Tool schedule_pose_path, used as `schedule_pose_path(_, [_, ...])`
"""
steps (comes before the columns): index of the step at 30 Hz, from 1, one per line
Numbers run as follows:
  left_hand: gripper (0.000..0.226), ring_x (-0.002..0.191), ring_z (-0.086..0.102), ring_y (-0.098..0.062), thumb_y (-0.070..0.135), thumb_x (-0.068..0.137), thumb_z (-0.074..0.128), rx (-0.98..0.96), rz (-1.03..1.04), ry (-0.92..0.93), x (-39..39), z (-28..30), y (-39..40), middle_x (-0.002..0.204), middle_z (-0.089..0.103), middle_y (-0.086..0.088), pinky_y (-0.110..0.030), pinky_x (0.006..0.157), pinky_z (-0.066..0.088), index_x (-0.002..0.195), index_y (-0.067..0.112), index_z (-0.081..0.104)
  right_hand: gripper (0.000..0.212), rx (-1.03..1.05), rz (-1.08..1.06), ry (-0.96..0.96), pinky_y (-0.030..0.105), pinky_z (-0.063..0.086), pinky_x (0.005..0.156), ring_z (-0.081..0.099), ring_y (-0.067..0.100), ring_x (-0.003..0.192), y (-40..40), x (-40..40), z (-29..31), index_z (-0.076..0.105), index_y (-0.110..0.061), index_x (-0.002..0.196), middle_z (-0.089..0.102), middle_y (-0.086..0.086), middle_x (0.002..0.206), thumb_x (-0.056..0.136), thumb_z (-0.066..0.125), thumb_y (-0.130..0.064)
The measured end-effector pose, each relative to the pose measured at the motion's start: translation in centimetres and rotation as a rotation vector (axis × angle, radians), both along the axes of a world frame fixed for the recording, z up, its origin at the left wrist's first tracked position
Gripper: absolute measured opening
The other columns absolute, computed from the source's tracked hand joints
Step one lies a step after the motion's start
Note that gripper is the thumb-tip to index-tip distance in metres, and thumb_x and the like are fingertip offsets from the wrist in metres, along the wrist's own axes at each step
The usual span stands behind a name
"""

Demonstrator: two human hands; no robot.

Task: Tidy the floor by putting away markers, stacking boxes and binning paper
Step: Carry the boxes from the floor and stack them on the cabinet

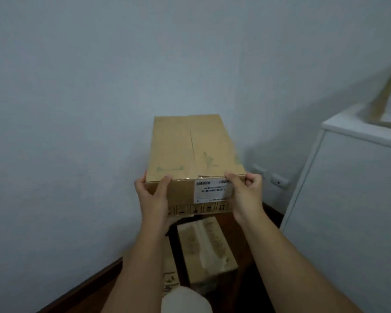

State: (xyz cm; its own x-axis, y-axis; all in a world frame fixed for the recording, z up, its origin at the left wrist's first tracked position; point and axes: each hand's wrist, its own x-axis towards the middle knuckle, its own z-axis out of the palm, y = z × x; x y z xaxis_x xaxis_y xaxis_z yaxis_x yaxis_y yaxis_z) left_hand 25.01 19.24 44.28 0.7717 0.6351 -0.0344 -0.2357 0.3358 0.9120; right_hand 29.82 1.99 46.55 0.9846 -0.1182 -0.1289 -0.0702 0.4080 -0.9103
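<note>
A brown cardboard box with a white barcode label on its near face is held up in the air in front of a pale wall. My left hand grips its near left corner and my right hand grips its near right corner. Below it on the dark floor stands a smaller taped cardboard box. Part of another box with black print shows beside my left forearm.
A white cabinet stands at the right with a wooden frame lying on top. Wall sockets sit low on the right wall. A pale rounded shape, perhaps my knee, is at the bottom edge.
</note>
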Motion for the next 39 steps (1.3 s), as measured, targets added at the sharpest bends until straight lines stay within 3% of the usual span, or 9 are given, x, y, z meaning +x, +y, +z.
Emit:
schedule_pose_path(5, [0.06,0.115,0.059,-0.021,0.022,0.082,0.075,0.07,-0.089,-0.285,0.3,10.1,-7.7,0.126,0.056,0.002,-0.046,0.089,0.056,0.132,0.03,0.042,0.037,0.098,-0.118,-0.291,0.043,0.058,0.076,0.067,0.023,0.099,-8.1,-2.4,9.9,0.046,-0.022,0.102,0.066,0.008,0.111,0.08,0.074,-0.012])
schedule_pose_path(10, [0.058,0.116,0.06,-0.021,0.024,0.083,0.076,0.077,-0.306,-0.478,0.4,19.2,-17.6,0.12,0.057,0.01,-0.06,0.091,0.052,0.129,0.031,0.042,0.038,0.121,-0.285,-0.541,0.047,0.057,0.08,0.066,0.02,0.096,-18.4,-6.3,18.6,0.045,-0.022,0.102,0.064,0.004,0.108,0.08,0.074,-0.009])
schedule_pose_path(15, [0.054,0.111,0.061,-0.018,0.028,0.084,0.074,0.068,-0.528,-0.567,-0.3,25.3,-27.8,0.117,0.056,0.012,-0.061,0.087,0.054,0.126,0.034,0.04,0.038,-0.002,-0.449,-0.664,0.053,0.056,0.084,0.067,0.022,0.099,-28.2,-11.2,24.6,0.045,-0.018,0.108,0.064,0.001,0.109,0.083,0.072,-0.008])
schedule_pose_path(20, [0.057,0.101,0.058,-0.009,0.036,0.089,0.067,0.088,-0.789,-0.595,-2.2,30.2,-38.9,0.113,0.051,0.017,-0.046,0.071,0.057,0.135,0.031,0.034,0.048,-0.222,-0.629,-0.709,0.051,0.058,0.084,0.063,0.022,0.108,-38.2,-17.7,27.8,0.039,-0.016,0.123,0.06,0.001,0.116,0.086,0.068,-0.007])
schedule_pose_path(24, [0.062,0.101,0.054,-0.006,0.046,0.086,0.067,0.157,-0.954,-0.625,-3.5,32.6,-46.8,0.124,0.047,0.015,-0.059,0.078,0.053,0.136,0.038,0.031,0.048,-0.436,-0.764,-0.691,0.047,0.06,0.079,0.061,0.02,0.112,-45.6,-22.0,29.3,0.038,-0.022,0.12,0.057,0.002,0.12,0.086,0.066,-0.003])
schedule_pose_path(28, [0.075,0.118,0.053,-0.025,0.028,0.085,0.073,0.239,-1.108,-0.639,-3.7,34.0,-53.5,0.142,0.041,0.006,-0.066,0.081,0.052,0.141,0.041,0.027,0.049,-0.66,-0.84,-0.651,0.048,0.06,0.079,0.056,0.016,0.116,-52.3,-25.6,31.6,0.038,-0.024,0.119,0.055,-0.003,0.124,0.086,0.066,-0.002])
schedule_pose_path(33, [0.103,0.119,0.052,-0.03,-0.012,0.086,0.057,0.49,-1.168,-0.618,-3.4,34.3,-61.6,0.153,0.03,0.006,-0.049,0.073,0.061,0.146,0.057,0.01,0.058,-0.878,-0.982,-0.524,0.045,0.059,0.083,0.057,0.011,0.103,-60.0,-27.0,33.6,0.036,-0.028,0.13,0.048,-0.015,0.12,0.086,0.067,-0.008])
schedule_pose_path(36, [0.099,0.112,0.06,-0.026,0.0,0.088,0.063,0.761,-1.113,-0.617,-2.9,32.8,-65.2,0.151,0.037,0.009,-0.044,0.076,0.061,0.148,0.054,0.006,0.065,-1.038,-1.084,-0.324,0.035,0.055,0.083,0.057,0.017,0.106,-64.0,-26.3,33.1,0.029,-0.027,0.138,0.051,-0.008,0.118,0.087,0.067,-0.014])
schedule_pose_path(39, [0.077,0.11,0.061,-0.02,0.013,0.091,0.065,0.978,-0.957,-0.619,-2.5,31.0,-67.9,0.133,0.055,0.011,-0.035,0.087,0.055,0.15,0.043,0.025,0.081,-1.089,-1.049,-0.141,0.043,0.052,0.093,0.055,0.026,0.119,-67.4,-25.0,31.1,0.017,-0.028,0.147,0.053,0.003,0.135,0.085,0.068,-0.015])
